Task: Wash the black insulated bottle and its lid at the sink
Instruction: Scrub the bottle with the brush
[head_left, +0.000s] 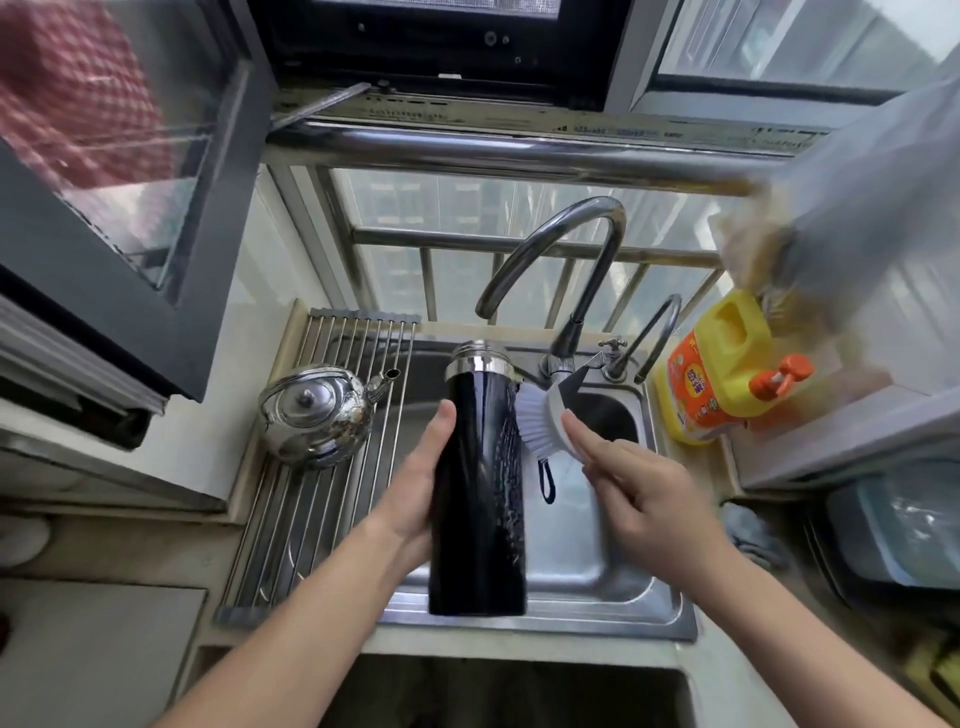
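Note:
The black insulated bottle (475, 493) stands upright over the steel sink (597, 566), its silver threaded mouth uncovered and its right side wet and soapy. My left hand (415, 483) grips it around the left side of the body. My right hand (644, 499) holds a white scrubbing brush (540, 421) with its bristles pressed against the bottle's upper right side. A dark loop hangs from the brush. I cannot see the lid.
A tall curved faucet (566, 249) arches over the sink, a smaller tap (654, 332) beside it. A steel kettle (317, 410) sits on the roll-up rack (311, 499) at left. A yellow detergent jug (722, 369) stands at right, with an open window frame (119, 270) overhead at left.

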